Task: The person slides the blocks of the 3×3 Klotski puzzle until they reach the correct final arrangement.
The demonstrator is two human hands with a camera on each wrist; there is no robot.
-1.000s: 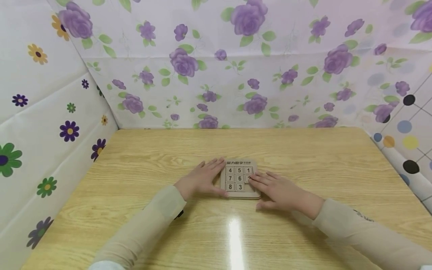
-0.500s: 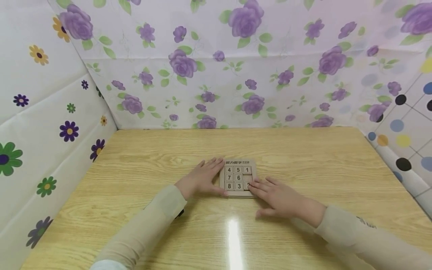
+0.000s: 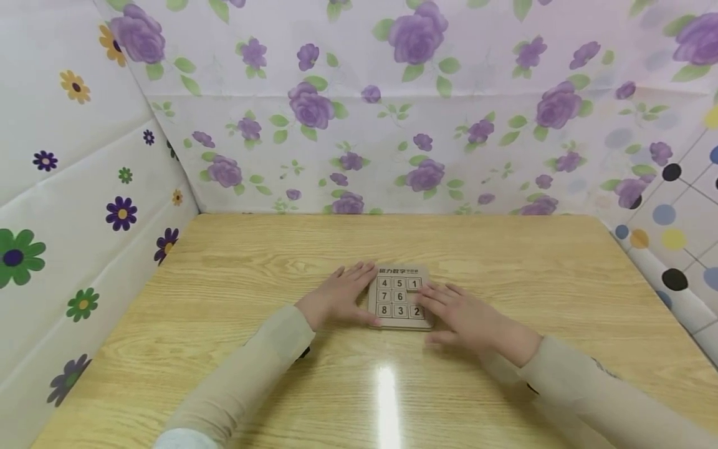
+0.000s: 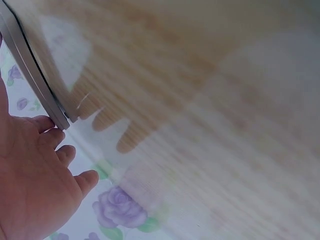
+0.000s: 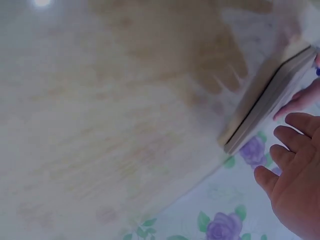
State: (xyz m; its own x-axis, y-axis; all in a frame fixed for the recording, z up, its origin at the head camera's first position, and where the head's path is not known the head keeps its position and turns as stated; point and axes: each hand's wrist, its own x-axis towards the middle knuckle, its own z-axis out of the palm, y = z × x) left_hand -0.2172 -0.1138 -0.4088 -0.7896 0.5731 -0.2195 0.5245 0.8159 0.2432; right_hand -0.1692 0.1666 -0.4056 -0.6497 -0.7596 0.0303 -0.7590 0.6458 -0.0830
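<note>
A square number slide puzzle (image 3: 401,323) lies on the table, its tiles reading 4 5 1, 7 6 and a gap, then 8 3 2. My left hand (image 3: 339,296) spreads along its left side, fingertips by the top corner and thumb at the bottom corner. In the left wrist view, fingers (image 4: 65,156) lie at the board's edge. My right hand (image 3: 465,315) reaches in from the right, extended fingertips over the right rim beside the gap, just below the 1 tile (image 3: 414,284). The 2 tile (image 3: 417,311) sits uncovered at bottom right.
The wood-grain table (image 3: 269,249) carries the puzzle and reflects a bright light strip in front of it. A flowered cloth (image 3: 336,149) hangs behind the table, with other patterned sheets at left and right.
The 2 tile has slid down from the middle right to the bottom right, leaving the gap above it. My right fingertips followed it down, then moved back up. The left hand stays in place.
</note>
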